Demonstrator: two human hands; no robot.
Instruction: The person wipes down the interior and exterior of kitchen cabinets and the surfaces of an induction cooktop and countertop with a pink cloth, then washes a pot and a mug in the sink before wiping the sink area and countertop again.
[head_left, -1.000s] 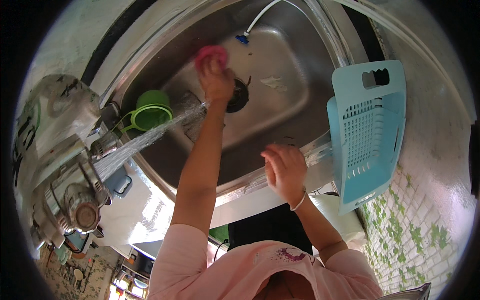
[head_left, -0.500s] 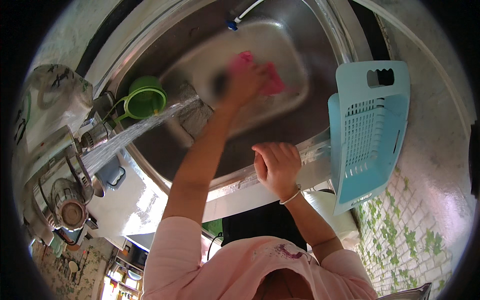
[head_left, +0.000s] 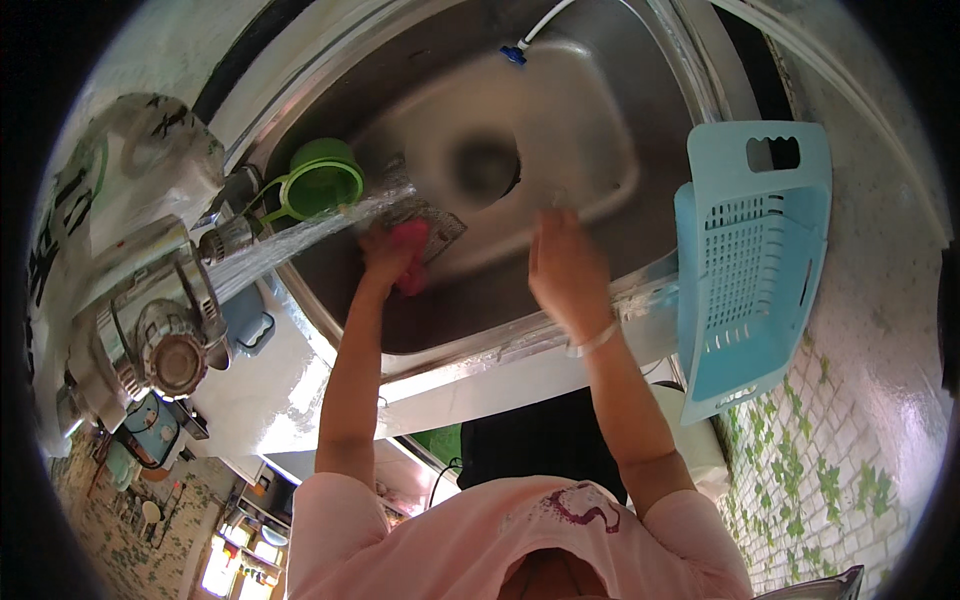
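Work looks unfinished: a clear water stream (head_left: 300, 238) runs into the grey metal sink (head_left: 590, 125), and the left hand (head_left: 381, 260) grips a crumpled pink cloth (head_left: 409, 252) in its left part, beside a flat grey mesh-like sheet (head_left: 443, 230). Blur hides whether the right hand (head_left: 570, 270) holds anything.

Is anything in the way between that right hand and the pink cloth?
Nothing visible blocks the right hand from the pink cloth in the left hand; between them lie bare sink and, near the cloth, part of a grey mesh piece.
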